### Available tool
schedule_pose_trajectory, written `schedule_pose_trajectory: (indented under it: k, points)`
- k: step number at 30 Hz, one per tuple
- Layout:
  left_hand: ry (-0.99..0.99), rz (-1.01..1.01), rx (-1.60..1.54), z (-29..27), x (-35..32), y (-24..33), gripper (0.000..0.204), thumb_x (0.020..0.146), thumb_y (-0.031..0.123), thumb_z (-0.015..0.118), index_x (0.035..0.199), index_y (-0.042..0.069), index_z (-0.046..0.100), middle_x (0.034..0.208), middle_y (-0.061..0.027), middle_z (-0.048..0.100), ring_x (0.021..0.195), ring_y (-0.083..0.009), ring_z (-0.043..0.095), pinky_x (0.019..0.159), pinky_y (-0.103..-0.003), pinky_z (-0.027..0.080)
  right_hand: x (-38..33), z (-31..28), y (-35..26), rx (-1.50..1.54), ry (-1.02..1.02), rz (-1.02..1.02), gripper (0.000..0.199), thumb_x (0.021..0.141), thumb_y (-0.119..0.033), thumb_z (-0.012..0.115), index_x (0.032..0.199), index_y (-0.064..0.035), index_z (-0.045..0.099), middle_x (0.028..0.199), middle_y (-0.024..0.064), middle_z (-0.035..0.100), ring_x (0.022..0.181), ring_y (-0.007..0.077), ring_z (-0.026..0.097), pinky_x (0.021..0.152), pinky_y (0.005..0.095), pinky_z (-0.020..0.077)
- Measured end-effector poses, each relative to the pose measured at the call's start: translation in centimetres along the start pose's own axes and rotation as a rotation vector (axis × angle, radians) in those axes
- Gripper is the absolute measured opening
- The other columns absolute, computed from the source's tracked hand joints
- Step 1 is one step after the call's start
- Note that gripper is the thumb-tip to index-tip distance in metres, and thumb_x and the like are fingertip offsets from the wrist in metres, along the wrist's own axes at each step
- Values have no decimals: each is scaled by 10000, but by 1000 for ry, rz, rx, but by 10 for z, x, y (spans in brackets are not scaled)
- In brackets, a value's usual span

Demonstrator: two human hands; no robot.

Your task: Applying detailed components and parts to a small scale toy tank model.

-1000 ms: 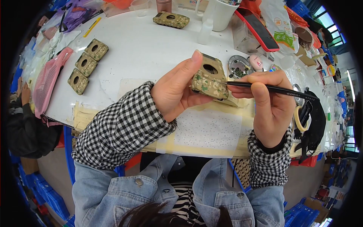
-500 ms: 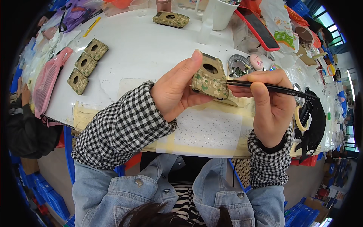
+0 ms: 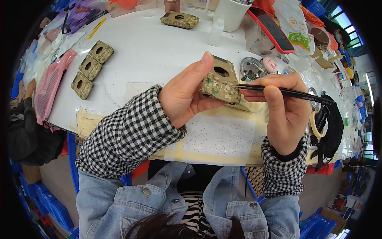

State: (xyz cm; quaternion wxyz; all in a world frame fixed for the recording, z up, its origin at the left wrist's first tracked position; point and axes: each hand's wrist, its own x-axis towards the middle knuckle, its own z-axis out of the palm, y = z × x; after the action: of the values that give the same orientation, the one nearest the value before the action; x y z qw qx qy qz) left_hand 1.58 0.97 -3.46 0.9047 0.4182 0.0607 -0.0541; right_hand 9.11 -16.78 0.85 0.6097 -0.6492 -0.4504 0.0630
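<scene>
My left hand (image 3: 189,85) grips a camouflage-painted model tank hull (image 3: 221,85), tilted up over the table. A round dark hole shows in the hull's top. Black tweezers (image 3: 292,92) are pinched in my right hand (image 3: 284,109), and their tips reach the hull's right side. Whether the tips hold a small part is too fine to tell. Beneath my hands lies a white sheet (image 3: 219,137) dotted with tiny specks and taped down along its edges. Just beyond my right hand stands a round clear dish (image 3: 253,68) with small dark bits in it.
Three similar hulls (image 3: 90,67) line up at left, near a pink mesh basket (image 3: 51,89). Another hull (image 3: 180,20) sits at the back, beside a white mug (image 3: 234,16). A red-cased phone (image 3: 274,32) leans at back right. A tape roll (image 3: 317,124) and black cloth (image 3: 332,127) lie right.
My hands, the hull and the tweezers stay almost in place. At the far left, another person's hands have shifted slightly.
</scene>
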Motion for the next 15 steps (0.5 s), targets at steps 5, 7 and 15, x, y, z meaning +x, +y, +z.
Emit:
schedule_pose_trajectory:
  k: [5, 7, 15]
  points:
    - [-3, -1, -8, 0, 0, 0, 592, 916, 548, 389, 1205, 35, 446, 1087, -74, 583, 967, -122, 609, 817, -244, 539, 0, 0, -1, -1, 4, 4, 173, 943, -129, 481, 951, 44, 470, 902, 199, 622, 781, 236, 663, 711, 311, 559]
    - [-5, -1, -6, 0, 0, 0, 592, 915, 548, 389, 1205, 35, 445, 1087, -75, 583, 967, -122, 609, 816, -243, 540, 0, 0, -1, -2, 9, 5, 177, 944, -132, 479, 953, 45, 471, 902, 198, 622, 782, 238, 664, 709, 312, 559]
    - [9, 5, -12, 1, 0, 0, 599, 910, 553, 396, 1202, 33, 448, 1085, -80, 586, 960, -124, 613, 805, -239, 544, -1, 1, -2, 43, 24, 31, 164, 933, -110, 497, 961, 50, 480, 895, 172, 614, 798, 217, 658, 716, 293, 552]
